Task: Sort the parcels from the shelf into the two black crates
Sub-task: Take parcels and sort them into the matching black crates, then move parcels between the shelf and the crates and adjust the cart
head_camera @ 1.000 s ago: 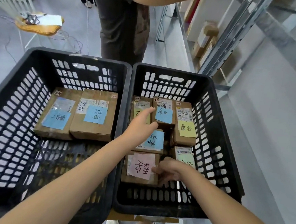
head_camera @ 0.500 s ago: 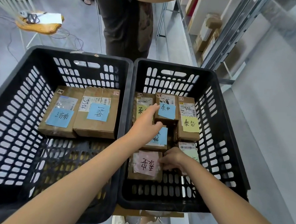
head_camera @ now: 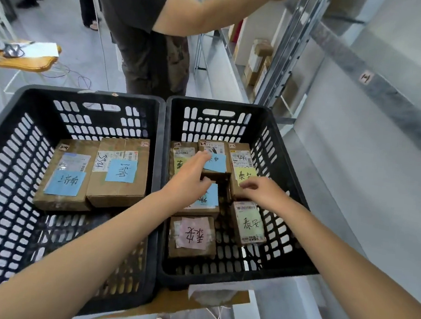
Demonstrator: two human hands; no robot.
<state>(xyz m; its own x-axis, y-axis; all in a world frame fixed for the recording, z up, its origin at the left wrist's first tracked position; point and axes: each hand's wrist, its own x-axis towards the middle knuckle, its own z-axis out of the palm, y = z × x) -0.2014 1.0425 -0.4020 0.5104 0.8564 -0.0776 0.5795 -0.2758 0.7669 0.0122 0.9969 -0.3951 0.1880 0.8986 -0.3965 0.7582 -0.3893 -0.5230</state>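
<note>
The left hand (head_camera: 189,180) rests with straight fingers on the rear blue-noted parcel (head_camera: 217,160) in the right crate (head_camera: 235,106), apparently squaring the packed rows. The right hand (head_camera: 265,193) is loosely bent over the yellow-noted parcel (head_camera: 242,162); whether it grips cannot be determined. The left crate (head_camera: 95,94) holds two parcels (head_camera: 120,174), and a second person (head_camera: 149,37) stands just behind both crates, reaching to the shelf upright (head_camera: 286,51).
</note>
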